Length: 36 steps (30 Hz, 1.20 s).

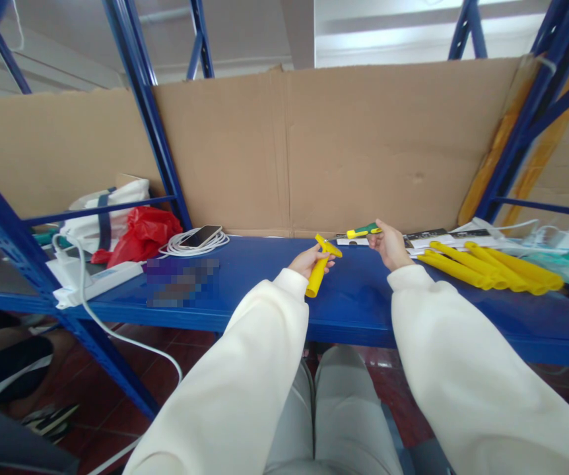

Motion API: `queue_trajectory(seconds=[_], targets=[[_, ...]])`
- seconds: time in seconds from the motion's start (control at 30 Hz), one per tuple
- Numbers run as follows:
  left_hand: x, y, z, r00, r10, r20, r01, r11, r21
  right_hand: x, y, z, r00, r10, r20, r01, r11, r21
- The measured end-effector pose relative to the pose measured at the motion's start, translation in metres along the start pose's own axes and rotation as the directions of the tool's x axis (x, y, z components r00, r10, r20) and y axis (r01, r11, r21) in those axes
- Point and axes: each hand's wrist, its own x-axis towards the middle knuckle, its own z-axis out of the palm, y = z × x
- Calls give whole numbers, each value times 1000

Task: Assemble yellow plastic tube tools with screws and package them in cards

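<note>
My left hand (307, 261) is closed around a yellow T-shaped tube piece (317, 276), its short crossbar at the top and its stem slanting down toward me. My right hand (389, 244) is closed on the handle of a green and yellow screwdriver (364, 230), which points left, with its thin tip hard to make out. The screwdriver and the yellow piece are apart. To the right of my right hand, several yellow tubes (482, 264) lie side by side on the blue shelf (259, 277).
Left on the shelf are a coiled white cable (173, 245) with a phone (202, 235) on it, a red bag (146, 231) and a power strip (99, 284). Printed papers (428, 239) lie behind the tubes. Cardboard (364, 145) walls the back; blue posts (148, 112) stand at the sides.
</note>
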Motion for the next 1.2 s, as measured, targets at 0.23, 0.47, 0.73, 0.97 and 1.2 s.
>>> queue_trajectory(seconds=[0.23, 0.47, 0.73, 0.97, 1.2], targets=[[-1, -1, 3, 985, 35, -170, -14, 992, 122, 2, 1, -1, 995, -83, 56, 81, 996, 26], [-4, -1, 8, 951, 99, -294, -52, 985, 164, 4, 1, -2, 984, -69, 166, 65, 997, 32], [-5, -1, 11, 925, 145, -351, -76, 976, 203, 5, 1, -2, 985, -53, 162, 55, 998, -9], [-4, -2, 10, 914, 172, -367, -87, 968, 237, 9, 4, -3, 990, -39, 134, 38, 999, 9], [-2, -3, 9, 905, 191, -381, -96, 962, 254, 0, 0, -2, 985, -55, 166, 57, 998, -4]])
